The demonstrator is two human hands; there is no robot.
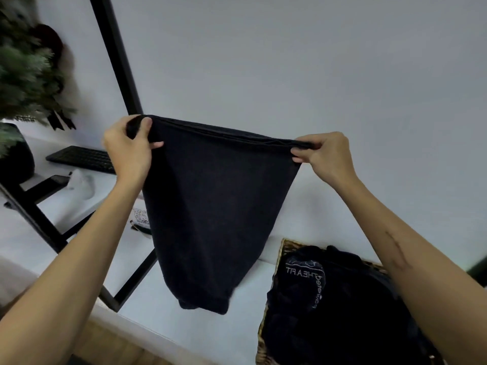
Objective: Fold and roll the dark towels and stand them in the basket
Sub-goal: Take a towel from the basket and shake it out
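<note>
A dark towel (216, 206) hangs in the air, doubled over, above the white table (189, 333). My left hand (129, 151) pinches its top left corner. Its top right corner is pinched by my right hand (324, 156). The top edge is stretched taut between the two hands and the lower end narrows and dangles free just above the table. At the lower right stands a woven basket (279, 259) filled with more dark towels (329, 299), one showing white lettering.
A black metal frame (118, 64) rises at the left, with crossbars near the table. Behind it lie a black keyboard (81, 158), a white object (81, 183) and a dark pot (14, 154) with a green plant (23, 69). A plain wall fills the back.
</note>
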